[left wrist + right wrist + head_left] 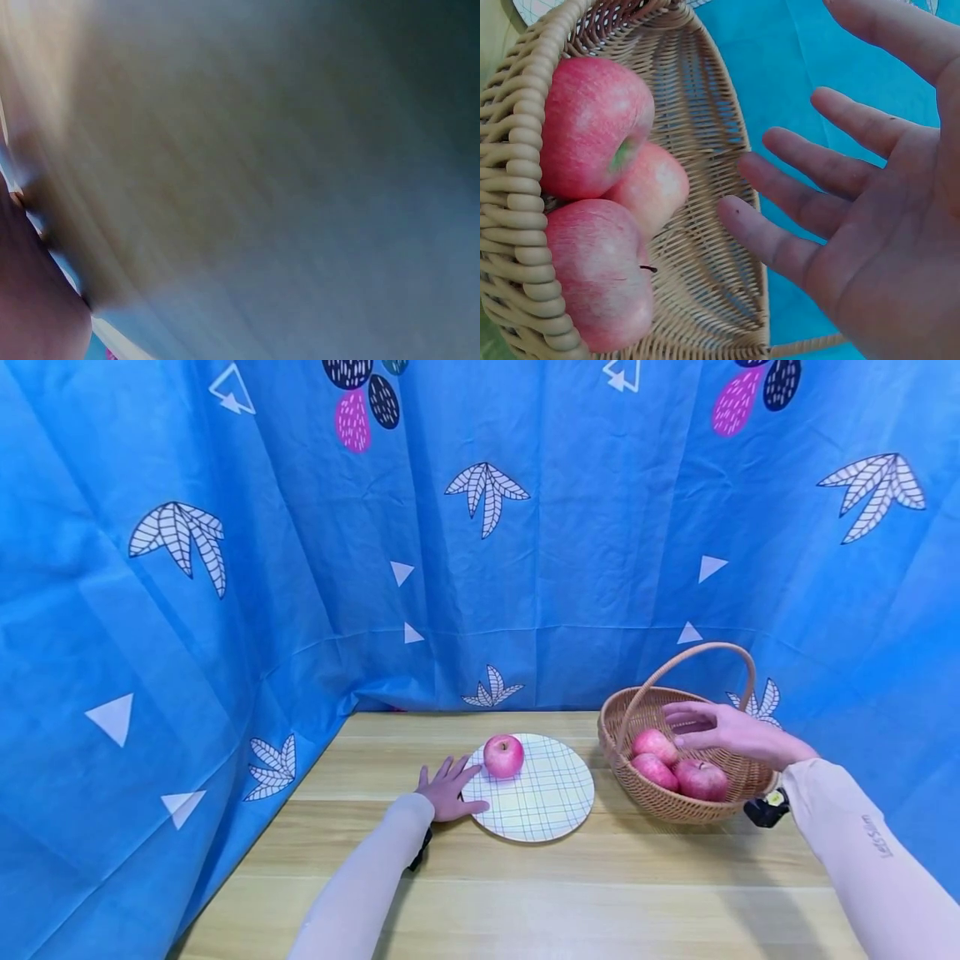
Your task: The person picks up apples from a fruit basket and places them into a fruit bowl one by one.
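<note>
A wicker basket (678, 810) with a tall arched handle stands at the right of the table, holding three red apples (592, 127). My right hand (727, 731) hovers over the basket's opening, fingers spread and apart from the fruit; the right wrist view shows its bare palm (892, 247). Left of the basket lies a round white plate (543, 802) with a blue grid pattern. One red apple (503, 757) sits on the plate's upper left part. My left hand (447, 792) rests at the plate's left edge, its fingers spread, fingertips close to that apple.
The wooden table (570, 902) carries the plate and the basket. A blue patterned curtain (480, 585) hangs behind the table and along both sides. The basket's handle (705, 647) arches up beside my right hand. Blurred table surface (262, 187) fills most of the left wrist view.
</note>
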The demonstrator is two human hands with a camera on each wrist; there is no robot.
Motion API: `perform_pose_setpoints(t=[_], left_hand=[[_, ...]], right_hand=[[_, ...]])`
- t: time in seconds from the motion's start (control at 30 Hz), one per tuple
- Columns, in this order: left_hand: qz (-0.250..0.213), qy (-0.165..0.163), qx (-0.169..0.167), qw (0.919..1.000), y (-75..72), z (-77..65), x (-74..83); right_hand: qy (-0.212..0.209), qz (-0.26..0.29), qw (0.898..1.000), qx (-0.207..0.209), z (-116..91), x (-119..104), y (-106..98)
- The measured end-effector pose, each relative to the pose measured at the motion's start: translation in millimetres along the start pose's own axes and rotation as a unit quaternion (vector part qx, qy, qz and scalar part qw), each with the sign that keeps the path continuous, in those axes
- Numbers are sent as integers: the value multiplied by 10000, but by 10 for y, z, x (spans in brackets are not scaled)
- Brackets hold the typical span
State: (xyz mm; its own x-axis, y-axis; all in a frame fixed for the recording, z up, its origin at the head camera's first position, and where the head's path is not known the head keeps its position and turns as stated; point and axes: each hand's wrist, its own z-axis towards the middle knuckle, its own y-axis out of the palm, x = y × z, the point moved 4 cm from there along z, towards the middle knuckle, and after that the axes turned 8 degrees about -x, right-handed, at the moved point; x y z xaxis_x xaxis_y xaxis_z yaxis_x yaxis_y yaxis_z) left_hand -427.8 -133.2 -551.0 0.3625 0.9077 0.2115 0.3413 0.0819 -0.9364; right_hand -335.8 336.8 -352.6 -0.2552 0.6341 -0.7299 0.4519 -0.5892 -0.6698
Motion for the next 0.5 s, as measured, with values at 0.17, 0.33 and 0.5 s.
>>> perform_pose_setpoints(t=[0.17,0.33,0.5], left_hand=[[-111,57,9,9999,-24,-38,17],[-73,0,-43,10000,-23,-32,15],[-7,-24,14,10000,-8,-8,5]], right_hand=[[-4,93,9999,137,53,104,-11],[50,306,9992,248,92,155,-21],[69,441,9985,309,143,189,-32]])
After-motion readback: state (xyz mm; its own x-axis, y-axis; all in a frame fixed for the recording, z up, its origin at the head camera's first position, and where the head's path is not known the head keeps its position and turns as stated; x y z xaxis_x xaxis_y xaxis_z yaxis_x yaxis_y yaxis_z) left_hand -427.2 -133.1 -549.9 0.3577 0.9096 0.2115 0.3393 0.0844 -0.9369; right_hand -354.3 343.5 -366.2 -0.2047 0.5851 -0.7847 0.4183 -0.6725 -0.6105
